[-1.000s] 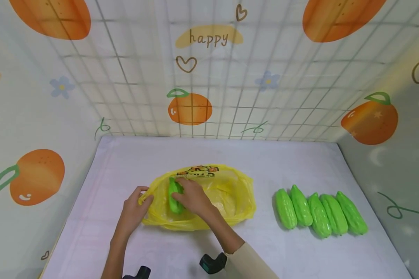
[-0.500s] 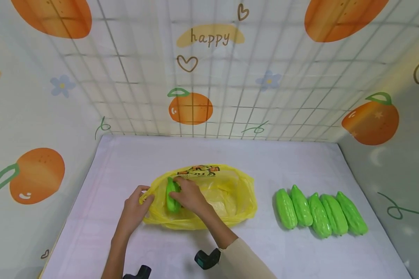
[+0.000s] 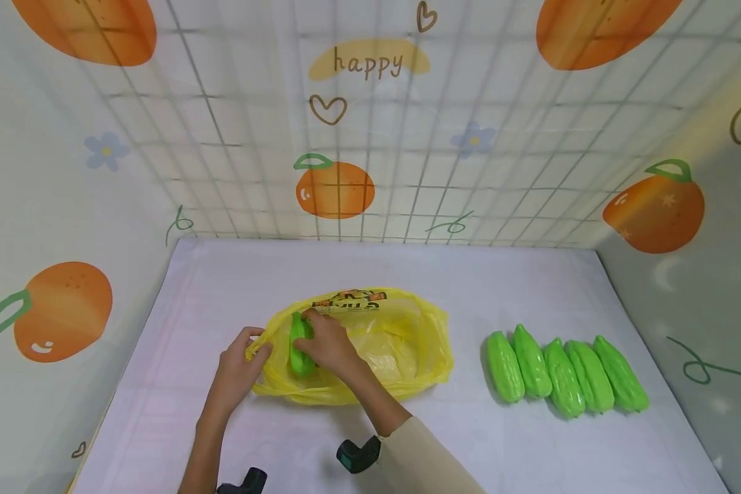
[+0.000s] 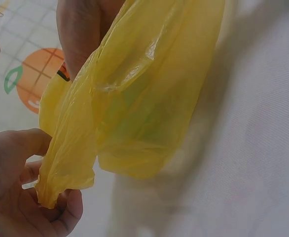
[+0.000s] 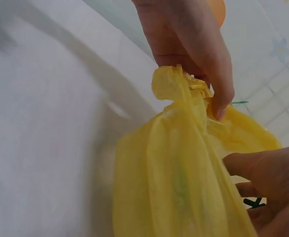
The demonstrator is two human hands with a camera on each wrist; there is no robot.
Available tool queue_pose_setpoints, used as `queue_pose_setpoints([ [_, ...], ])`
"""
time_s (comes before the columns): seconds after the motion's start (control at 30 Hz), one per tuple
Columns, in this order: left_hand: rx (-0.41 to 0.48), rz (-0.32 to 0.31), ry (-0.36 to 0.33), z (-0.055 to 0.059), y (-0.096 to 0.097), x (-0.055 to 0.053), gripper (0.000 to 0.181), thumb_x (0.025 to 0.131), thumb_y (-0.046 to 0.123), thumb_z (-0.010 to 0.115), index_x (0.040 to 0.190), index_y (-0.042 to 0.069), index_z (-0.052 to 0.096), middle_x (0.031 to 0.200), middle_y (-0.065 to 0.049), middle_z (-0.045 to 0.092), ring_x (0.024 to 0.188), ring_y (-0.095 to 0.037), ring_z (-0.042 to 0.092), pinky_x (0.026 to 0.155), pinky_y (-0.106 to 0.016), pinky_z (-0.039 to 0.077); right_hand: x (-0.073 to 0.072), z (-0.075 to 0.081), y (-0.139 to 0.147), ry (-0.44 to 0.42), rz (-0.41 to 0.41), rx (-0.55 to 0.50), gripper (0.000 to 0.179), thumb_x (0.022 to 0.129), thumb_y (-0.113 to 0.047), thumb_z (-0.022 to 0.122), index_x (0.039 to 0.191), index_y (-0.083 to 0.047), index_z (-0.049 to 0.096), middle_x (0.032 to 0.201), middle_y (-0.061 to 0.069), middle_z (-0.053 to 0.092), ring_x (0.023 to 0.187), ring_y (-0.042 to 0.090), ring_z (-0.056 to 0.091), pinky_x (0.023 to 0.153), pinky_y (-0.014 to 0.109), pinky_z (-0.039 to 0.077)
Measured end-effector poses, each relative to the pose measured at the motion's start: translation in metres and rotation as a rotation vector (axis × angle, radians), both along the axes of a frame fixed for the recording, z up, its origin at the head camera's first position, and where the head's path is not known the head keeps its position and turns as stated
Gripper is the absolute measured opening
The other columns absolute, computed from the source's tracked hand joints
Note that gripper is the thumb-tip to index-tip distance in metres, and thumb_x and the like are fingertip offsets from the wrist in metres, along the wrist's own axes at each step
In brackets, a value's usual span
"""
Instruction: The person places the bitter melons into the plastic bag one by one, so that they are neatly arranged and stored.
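A yellow plastic bag [image 3: 401, 343] stands with its mouth spread wide on the white tabletop. My left hand [image 3: 237, 370] pinches its left rim between thumb and fingers; the left wrist view shows that hand [image 4: 16, 182] on the crumpled edge. Inside the bag's mouth, at the left, my right hand [image 3: 330, 343] grips a shiny green bitter melon [image 3: 299, 346] lying lengthwise away from me. Through the yellow film, a green shape [image 4: 134, 113] shows faintly in the left wrist view. The bag's side hides the fingertips of the right hand [image 5: 277, 187] in the right wrist view.
Several more green bitter melons [image 3: 562, 377] lie side by side in a row at the right of the tabletop [image 3: 469, 439]. Fruit-printed walls [image 3: 395, 137] enclose the table at the back and both sides. A dark wrist device [image 3: 358, 454] sits by the right sleeve.
My right hand has shifted a little to the left with the bitter melon, inside the bag's mouth. The left hand keeps its hold on the rim, and the row of bitter melons is unmoved.
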State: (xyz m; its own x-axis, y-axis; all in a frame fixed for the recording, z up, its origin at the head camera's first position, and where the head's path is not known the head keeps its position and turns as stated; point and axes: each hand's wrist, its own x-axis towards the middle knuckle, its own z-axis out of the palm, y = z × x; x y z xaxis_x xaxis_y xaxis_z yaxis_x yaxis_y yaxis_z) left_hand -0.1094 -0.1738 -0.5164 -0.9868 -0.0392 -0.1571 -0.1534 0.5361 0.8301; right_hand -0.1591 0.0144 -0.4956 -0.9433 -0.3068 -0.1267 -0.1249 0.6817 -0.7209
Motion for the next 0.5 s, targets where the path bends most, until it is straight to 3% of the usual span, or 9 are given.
queue_pose_setpoints([
  [0.33, 0.005, 0.005, 0.023, 0.0003, 0.0004, 0.0011, 0.032, 0.100, 0.030, 0.060, 0.127, 0.014, 0.057, 0.119, -0.015, 0.067, 0.094, -0.024, 0.064, 0.079, -0.038, 0.049, 0.0029, -0.0001, 0.0035, -0.039, 0.007, -0.040, 0.056, 0.091, -0.019, 0.072, 0.140, -0.004, 0.050, 0.124, 0.015, 0.063, 0.087, 0.019, 0.061, 0.062, 0.027, 0.052],
  [0.5, -0.006, 0.003, 0.018, -0.0005, -0.0008, 0.0007, 0.033, 0.100, 0.031, 0.060, 0.128, 0.014, 0.057, 0.115, -0.014, 0.067, 0.087, -0.023, 0.061, 0.075, -0.036, 0.048, 0.0030, 0.0017, 0.0083, -0.049, -0.002, -0.058, 0.059, 0.092, -0.025, 0.073, 0.142, -0.004, 0.049, 0.128, 0.014, 0.062, 0.102, 0.022, 0.062, 0.078, 0.034, 0.053],
])
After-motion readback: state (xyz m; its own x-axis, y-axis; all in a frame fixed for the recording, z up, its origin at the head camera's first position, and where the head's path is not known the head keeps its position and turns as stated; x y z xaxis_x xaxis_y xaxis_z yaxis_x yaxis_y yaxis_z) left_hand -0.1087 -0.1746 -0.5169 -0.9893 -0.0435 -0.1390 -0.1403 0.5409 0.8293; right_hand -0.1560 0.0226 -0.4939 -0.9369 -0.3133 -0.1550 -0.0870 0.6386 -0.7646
